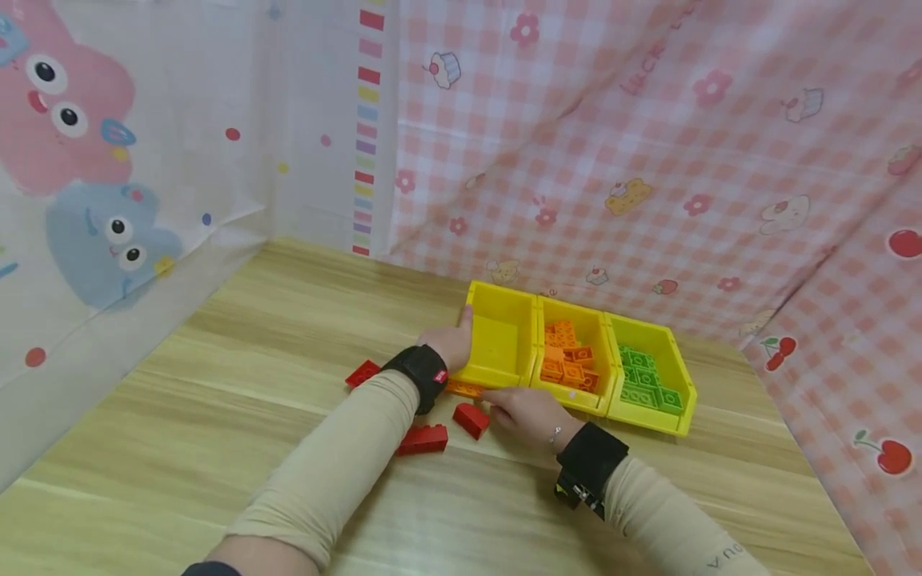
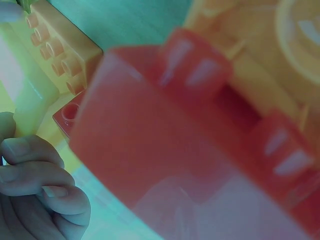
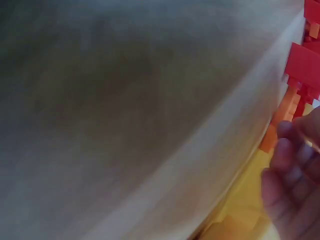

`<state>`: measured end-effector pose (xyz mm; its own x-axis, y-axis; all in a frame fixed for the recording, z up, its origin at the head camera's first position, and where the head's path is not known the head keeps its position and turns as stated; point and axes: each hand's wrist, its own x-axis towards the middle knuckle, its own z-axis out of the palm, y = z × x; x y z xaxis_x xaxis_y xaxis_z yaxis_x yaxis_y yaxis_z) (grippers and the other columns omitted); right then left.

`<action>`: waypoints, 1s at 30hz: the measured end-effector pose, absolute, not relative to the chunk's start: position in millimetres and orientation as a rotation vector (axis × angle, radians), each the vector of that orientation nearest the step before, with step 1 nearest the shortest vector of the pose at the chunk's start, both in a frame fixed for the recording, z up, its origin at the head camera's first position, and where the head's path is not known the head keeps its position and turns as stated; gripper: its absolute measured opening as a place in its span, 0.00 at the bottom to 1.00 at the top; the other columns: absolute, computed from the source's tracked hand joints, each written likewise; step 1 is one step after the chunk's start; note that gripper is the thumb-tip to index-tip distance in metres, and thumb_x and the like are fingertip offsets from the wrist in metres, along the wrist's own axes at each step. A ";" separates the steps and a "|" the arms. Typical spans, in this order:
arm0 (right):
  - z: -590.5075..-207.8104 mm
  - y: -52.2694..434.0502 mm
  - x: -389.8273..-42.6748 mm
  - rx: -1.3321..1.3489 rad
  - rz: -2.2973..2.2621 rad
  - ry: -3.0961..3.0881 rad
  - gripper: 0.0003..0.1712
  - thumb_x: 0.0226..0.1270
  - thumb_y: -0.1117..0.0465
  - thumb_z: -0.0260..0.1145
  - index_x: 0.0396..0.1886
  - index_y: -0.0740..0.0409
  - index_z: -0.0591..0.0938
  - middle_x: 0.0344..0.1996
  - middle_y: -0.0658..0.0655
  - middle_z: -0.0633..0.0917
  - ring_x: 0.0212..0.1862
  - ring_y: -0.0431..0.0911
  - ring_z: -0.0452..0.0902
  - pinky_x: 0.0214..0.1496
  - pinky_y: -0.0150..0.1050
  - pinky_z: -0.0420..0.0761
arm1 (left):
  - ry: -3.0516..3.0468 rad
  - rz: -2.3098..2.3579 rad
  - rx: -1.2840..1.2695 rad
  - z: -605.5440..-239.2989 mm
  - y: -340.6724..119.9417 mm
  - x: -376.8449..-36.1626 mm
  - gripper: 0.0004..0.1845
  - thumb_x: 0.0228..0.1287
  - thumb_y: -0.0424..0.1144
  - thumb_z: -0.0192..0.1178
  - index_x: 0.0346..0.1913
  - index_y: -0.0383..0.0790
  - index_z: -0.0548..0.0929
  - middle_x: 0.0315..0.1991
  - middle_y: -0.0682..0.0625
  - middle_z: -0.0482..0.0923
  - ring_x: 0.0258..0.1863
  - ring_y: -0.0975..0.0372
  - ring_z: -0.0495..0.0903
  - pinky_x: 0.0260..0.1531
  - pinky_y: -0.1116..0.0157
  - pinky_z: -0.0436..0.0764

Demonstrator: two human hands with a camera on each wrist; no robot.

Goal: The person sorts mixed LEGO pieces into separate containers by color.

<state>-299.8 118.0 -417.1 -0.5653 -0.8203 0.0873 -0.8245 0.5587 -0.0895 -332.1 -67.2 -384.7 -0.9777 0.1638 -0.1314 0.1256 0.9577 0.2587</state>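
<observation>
My left hand (image 1: 448, 346) is at the left side of the leftmost yellow bin (image 1: 497, 379), thumb along its rim; its other fingers show curled in the left wrist view. The fingertips of my right hand (image 1: 529, 414) are at the right end of an orange brick (image 1: 464, 390) lying along the bin's front. Just in front lies a red brick (image 1: 471, 421) with a sloped end. A longer red brick (image 1: 422, 439) lies partly behind the left forearm and looms large and blurred in the left wrist view. Another red brick (image 1: 362, 374) lies left of the wrist.
The leftmost bin joins two more in a row. The middle bin (image 1: 587, 404) holds several orange bricks (image 1: 569, 370), the right bin (image 1: 687, 400) several green bricks (image 1: 641, 380). Behind them hangs a pink checked cloth (image 1: 547, 200); a wood-grain table (image 1: 302, 304) lies beneath.
</observation>
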 end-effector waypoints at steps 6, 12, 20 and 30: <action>-417.4 122.5 -296.0 1.393 0.162 -2.833 0.16 0.64 0.60 0.63 0.52 0.54 0.78 0.29 0.45 0.77 0.30 0.38 0.71 0.39 0.35 0.75 | 2.933 0.461 0.196 -384.6 -64.5 -328.2 0.31 0.76 0.47 0.32 0.74 0.40 0.35 0.33 0.42 0.79 0.33 0.53 0.78 0.39 0.57 0.75; -414.3 132.5 -289.4 1.332 0.093 -2.785 0.04 0.62 0.59 0.65 0.37 0.50 0.81 0.31 0.44 0.76 0.31 0.37 0.71 0.36 0.35 0.75 | 2.943 0.456 0.210 -384.8 -66.6 -330.3 0.31 0.76 0.45 0.33 0.74 0.40 0.35 0.34 0.40 0.80 0.35 0.52 0.78 0.41 0.55 0.76; -412.8 149.7 -274.6 1.307 0.013 -2.704 0.05 0.58 0.64 0.68 0.30 0.52 0.79 0.31 0.48 0.71 0.27 0.40 0.66 0.28 0.33 0.71 | 2.946 0.423 0.250 -380.4 -70.3 -329.0 0.32 0.75 0.39 0.37 0.73 0.39 0.34 0.23 0.45 0.75 0.26 0.55 0.76 0.36 0.56 0.77; -413.6 172.7 -263.9 1.245 0.127 -2.826 0.08 0.55 0.63 0.69 0.24 0.52 0.76 0.27 0.47 0.71 0.27 0.39 0.67 0.30 0.33 0.72 | 2.952 0.402 0.249 -387.2 -66.7 -335.8 0.33 0.75 0.38 0.38 0.73 0.38 0.34 0.24 0.44 0.76 0.28 0.54 0.77 0.38 0.55 0.77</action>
